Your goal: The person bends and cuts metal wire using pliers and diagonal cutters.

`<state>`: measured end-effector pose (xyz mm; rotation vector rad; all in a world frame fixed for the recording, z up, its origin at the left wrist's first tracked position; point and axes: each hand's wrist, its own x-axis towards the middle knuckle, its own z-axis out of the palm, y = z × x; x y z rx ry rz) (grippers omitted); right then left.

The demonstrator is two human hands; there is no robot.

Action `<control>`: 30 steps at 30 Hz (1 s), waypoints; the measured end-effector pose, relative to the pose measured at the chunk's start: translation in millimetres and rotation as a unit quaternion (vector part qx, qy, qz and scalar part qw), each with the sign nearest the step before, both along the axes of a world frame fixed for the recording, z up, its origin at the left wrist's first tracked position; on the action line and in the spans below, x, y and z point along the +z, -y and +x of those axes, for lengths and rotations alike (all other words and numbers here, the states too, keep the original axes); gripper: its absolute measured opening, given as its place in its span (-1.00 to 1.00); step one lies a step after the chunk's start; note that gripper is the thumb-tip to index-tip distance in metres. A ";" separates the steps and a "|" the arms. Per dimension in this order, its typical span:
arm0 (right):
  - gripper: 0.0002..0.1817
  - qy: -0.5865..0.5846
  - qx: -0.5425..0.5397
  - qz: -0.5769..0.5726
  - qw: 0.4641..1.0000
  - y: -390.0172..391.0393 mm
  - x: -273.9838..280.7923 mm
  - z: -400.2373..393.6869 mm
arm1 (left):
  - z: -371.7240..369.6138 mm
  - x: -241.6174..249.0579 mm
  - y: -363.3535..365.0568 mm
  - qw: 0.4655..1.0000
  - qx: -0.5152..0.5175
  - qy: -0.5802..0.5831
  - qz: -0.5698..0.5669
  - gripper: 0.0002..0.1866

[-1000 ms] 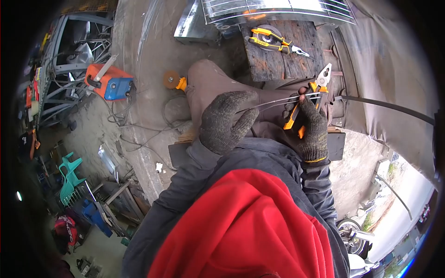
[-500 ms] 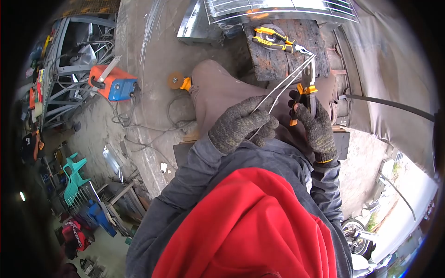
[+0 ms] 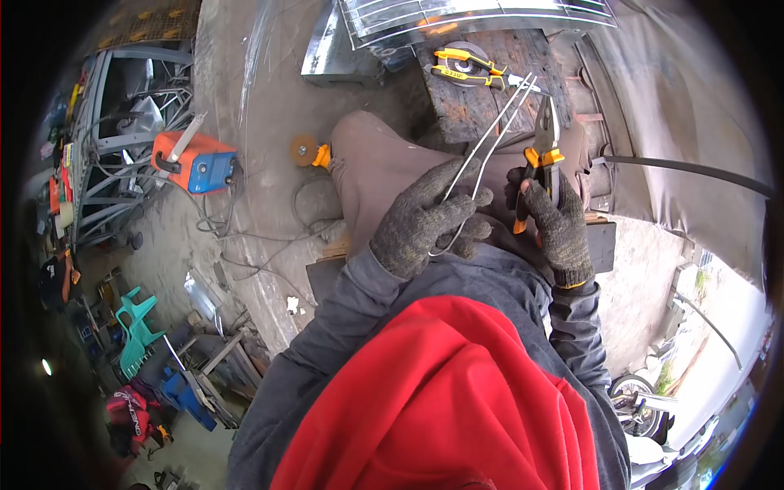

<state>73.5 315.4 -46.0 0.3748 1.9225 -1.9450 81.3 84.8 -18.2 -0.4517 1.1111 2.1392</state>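
My left hand (image 3: 429,220), in a dark knitted glove, is closed around a thin bent metal wire (image 3: 492,145). The wire doubles back on itself, and its two strands meet near the far tip above the wooden block. In my gloved right hand (image 3: 559,233) is a pair of pliers (image 3: 545,135) with orange-and-black handles, jaws pointing away from me. The wire's far tip lies just left of the plier jaws, seemingly apart from them. A second pair of pliers, the yellow-and-black pliers (image 3: 469,80), rests on the scorched wooden block (image 3: 457,114).
Beyond the block stands a metal wire rack (image 3: 482,18). An angle grinder (image 3: 309,152) lies left of my knee. Farther left are an orange-and-blue welding machine (image 3: 196,163), its cables on the floor, and a green plastic chair (image 3: 137,331). A motorcycle (image 3: 641,412) is at lower right.
The wire's far tip has moved left and away from the plier jaws. My left hand's fingers have shifted on the wire. The view has turned slightly.
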 end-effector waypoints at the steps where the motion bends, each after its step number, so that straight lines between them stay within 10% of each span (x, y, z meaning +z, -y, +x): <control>1: -0.61 0.010 0.010 -0.003 1.000 -3.3 -1.3 -3.3 | 0.7 0.3 -0.6 1.000 -0.003 -0.001 0.000 -0.46; 22: -0.60 0.051 0.014 -0.076 0.996 11.6 -3.1 1.9 | -1.5 -20.7 0.9 0.993 0.103 0.024 0.060 -0.43; 30: -0.65 -0.041 0.086 0.146 0.985 14.6 -5.3 7.3 | -3.9 -11.8 6.9 0.999 0.029 -0.027 0.032 -0.37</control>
